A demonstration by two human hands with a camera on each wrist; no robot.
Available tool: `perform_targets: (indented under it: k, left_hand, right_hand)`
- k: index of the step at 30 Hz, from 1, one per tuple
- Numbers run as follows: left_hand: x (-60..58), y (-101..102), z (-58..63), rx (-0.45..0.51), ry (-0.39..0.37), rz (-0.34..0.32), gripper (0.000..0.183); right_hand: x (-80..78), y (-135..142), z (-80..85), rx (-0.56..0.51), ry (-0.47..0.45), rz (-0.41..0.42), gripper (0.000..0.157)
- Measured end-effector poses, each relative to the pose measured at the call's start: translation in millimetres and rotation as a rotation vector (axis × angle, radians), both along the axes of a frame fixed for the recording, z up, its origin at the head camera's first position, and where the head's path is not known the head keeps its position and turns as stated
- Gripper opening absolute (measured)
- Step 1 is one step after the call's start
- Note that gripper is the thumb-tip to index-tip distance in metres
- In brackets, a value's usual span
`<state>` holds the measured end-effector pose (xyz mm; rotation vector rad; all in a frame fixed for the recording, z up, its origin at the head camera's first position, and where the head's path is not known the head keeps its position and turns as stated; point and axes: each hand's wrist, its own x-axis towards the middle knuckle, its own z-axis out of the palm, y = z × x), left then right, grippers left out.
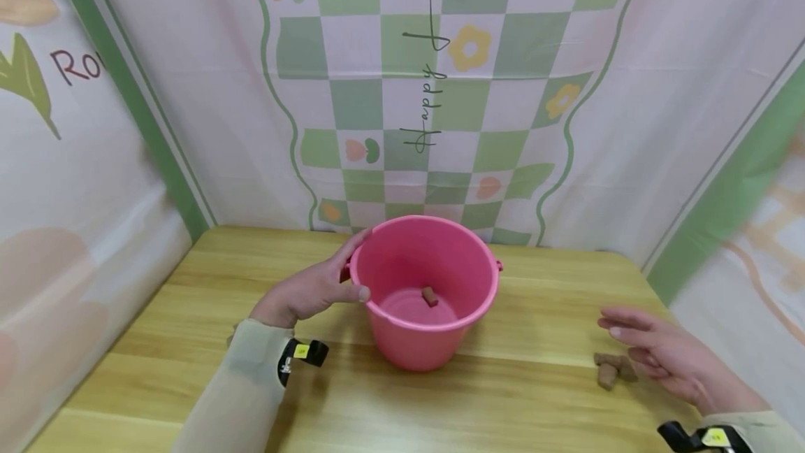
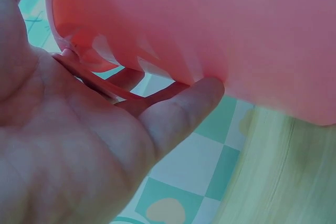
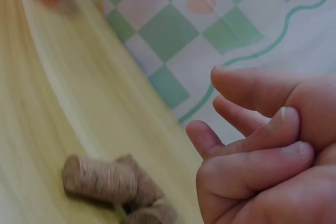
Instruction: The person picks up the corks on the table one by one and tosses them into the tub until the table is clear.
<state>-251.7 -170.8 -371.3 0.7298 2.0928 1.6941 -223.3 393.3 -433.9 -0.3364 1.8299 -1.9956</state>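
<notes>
Corks (image 1: 606,375), three, bunched on the right part of the table (image 1: 534,390). From the right wrist feed I see one lying on its side against another; the third is cut off by the frame.

Right hand (image 1: 669,355) just beside them, fingers loosely bent with gaps between, nothing held that I can see. I read the step as picking up a cork. I'd come in low, thumb and forefinger across the nearest one's round sides, and lift it straight up so its neighbours don't roll.

Bucket (image 1: 421,348), pink, upright, well apart from the bunch; a lone cork (image 1: 430,296) on its floor. Left hand (image 1: 305,292) grips the bucket's side, thumb at the rim, with the handle (image 2: 100,82) running between palm and wall. My advice: a light, steady hold, no tipping, and thumb clear of the mouth.

Beyond, a checked cloth (image 1: 409,103) hangs behind the table.
</notes>
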Motion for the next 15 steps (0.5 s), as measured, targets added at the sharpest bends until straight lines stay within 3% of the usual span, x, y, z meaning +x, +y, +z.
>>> perform_targets:
  k: [9,15]
  left_hand:
    - [-0.5,0.1,-0.7,0.002,0.004,-0.002,0.101]
    - [-1.2,-0.1,-0.9,-0.004,0.014,0.001,0.101]
  right_hand:
    - [1.7,11.7,-9.5,0.002,-0.041,-0.017,0.041]
    - [0.2,17.3,-17.4,0.121,-0.101,-0.050,0.035]
